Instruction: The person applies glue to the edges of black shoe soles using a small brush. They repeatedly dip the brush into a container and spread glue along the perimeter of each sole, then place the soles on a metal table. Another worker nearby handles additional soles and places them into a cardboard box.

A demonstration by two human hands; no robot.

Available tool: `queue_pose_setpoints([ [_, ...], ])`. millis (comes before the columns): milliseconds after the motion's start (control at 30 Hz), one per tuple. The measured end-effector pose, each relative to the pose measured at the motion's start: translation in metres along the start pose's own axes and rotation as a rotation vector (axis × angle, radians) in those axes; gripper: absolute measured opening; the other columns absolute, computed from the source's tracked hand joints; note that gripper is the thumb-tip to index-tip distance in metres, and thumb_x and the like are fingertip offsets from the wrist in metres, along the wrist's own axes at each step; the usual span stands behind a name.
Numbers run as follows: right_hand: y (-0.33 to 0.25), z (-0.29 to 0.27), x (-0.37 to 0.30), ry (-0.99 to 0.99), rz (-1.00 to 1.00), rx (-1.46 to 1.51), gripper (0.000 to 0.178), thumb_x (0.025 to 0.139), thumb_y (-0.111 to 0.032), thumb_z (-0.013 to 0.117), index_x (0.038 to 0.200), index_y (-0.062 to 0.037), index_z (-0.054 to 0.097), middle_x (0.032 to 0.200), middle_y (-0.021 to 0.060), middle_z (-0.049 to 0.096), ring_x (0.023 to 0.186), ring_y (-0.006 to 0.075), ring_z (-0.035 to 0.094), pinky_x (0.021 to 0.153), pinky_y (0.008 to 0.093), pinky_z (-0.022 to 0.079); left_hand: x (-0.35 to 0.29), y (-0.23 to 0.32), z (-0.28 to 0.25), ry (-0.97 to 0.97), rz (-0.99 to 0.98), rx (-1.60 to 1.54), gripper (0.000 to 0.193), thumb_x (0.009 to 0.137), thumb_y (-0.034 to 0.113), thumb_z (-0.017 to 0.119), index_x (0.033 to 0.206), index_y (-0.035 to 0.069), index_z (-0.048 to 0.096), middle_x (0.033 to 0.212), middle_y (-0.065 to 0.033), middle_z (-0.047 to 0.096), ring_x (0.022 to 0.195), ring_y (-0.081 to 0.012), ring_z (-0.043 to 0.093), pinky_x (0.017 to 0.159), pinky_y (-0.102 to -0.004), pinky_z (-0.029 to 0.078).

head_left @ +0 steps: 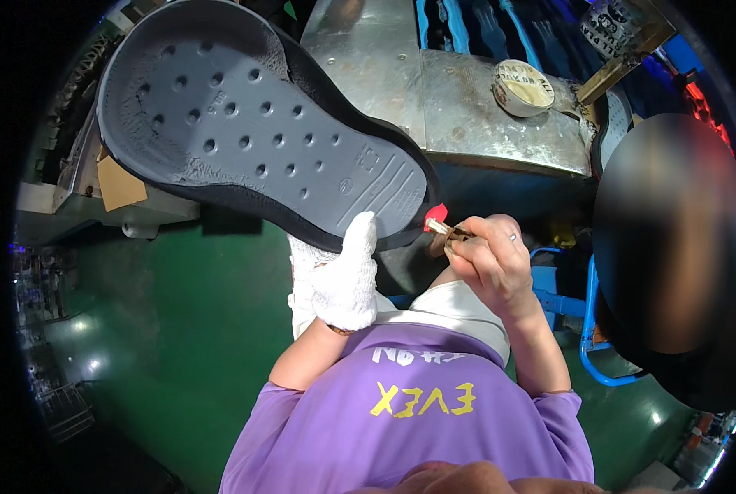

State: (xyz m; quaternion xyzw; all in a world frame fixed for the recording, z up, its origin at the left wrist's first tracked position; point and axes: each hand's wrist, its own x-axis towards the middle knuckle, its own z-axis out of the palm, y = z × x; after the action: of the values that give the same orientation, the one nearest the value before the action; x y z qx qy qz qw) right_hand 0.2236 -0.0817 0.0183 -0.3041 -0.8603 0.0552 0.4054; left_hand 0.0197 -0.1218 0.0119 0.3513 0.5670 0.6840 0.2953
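My left hand [345, 276], in a white knitted glove, grips the heel end of a shoe held sole up. The grey sole [244, 123] has several round holes and a black rim, and it fills the upper left of the view. My right hand [489, 262], bare with a ring, holds a small wooden-handled brush [443, 229] whose red tip touches the sole's edge at the heel. Both hands are close together above my lap.
A grey metal workbench [466, 115] stands ahead with a round open tin [522, 86] on it. Another person sits at the right on a blue chair [592, 329]. The floor [178, 329] is green. A cardboard piece [121, 185] lies at the left.
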Motion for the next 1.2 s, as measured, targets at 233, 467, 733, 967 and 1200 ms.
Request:
queue_pose_setpoints([
  [233, -0.009, -0.007, -0.003, -0.042, 0.019, -0.003, 0.022, 0.068, -0.003, 0.081, 0.083, -0.0031, 0.066, 0.102, 0.0122, 0.065, 0.084, 0.0273, 0.066, 0.074, 0.0382, 0.054, 0.006, -0.001, 0.006, 0.101, -0.068, -0.063, 0.063, 0.086, -0.007, 0.073, 0.142, 0.0, 0.045, 0.129, -0.0134, 0.062, 0.112, -0.0206, 0.063, 0.096, -0.0339, 0.052],
  [467, -0.007, -0.005, 0.002, 0.098, 0.022, -0.014, 0.024, 0.064, 0.001, 0.081, 0.083, -0.0022, 0.067, 0.099, 0.0119, 0.066, 0.082, 0.0265, 0.066, 0.072, 0.0362, 0.053, 0.0, -0.006, 0.002, 0.111, -0.062, -0.036, 0.058, 0.085, -0.01, 0.072, 0.138, -0.001, 0.05, 0.122, -0.0122, 0.064, 0.103, -0.019, 0.065, 0.089, -0.0327, 0.055],
  [733, -0.003, -0.005, 0.002, 0.146, 0.028, -0.125, 0.022, 0.066, -0.001, 0.081, 0.082, -0.0011, 0.066, 0.098, 0.0129, 0.065, 0.079, 0.0271, 0.065, 0.072, 0.038, 0.052, -0.005, 0.002, 0.004, 0.099, 0.001, -0.026, 0.059, 0.084, -0.011, 0.072, 0.138, -0.001, 0.05, 0.121, -0.0115, 0.065, 0.103, -0.0178, 0.064, 0.092, -0.0315, 0.054],
  [967, 0.008, -0.009, -0.002, 0.21, 0.095, -0.087, 0.027, 0.065, 0.006, 0.081, 0.086, -0.0009, 0.066, 0.098, 0.0135, 0.065, 0.079, 0.0279, 0.064, 0.072, 0.0378, 0.051, -0.003, -0.005, 0.004, 0.092, -0.02, 0.013, 0.059, 0.085, -0.012, 0.071, 0.138, -0.001, 0.05, 0.123, -0.0113, 0.064, 0.106, -0.0173, 0.063, 0.094, -0.0317, 0.053],
  [1200, 0.004, -0.011, 0.011, 0.118, 0.02, -0.083, 0.023, 0.066, 0.003, 0.081, 0.084, 0.0003, 0.067, 0.1, 0.0141, 0.065, 0.081, 0.0285, 0.065, 0.074, 0.0379, 0.052, -0.002, -0.003, 0.004, 0.061, 0.026, 0.061, 0.059, 0.085, -0.011, 0.071, 0.139, -0.001, 0.049, 0.126, -0.0121, 0.063, 0.108, -0.0181, 0.063, 0.096, -0.0328, 0.052],
])
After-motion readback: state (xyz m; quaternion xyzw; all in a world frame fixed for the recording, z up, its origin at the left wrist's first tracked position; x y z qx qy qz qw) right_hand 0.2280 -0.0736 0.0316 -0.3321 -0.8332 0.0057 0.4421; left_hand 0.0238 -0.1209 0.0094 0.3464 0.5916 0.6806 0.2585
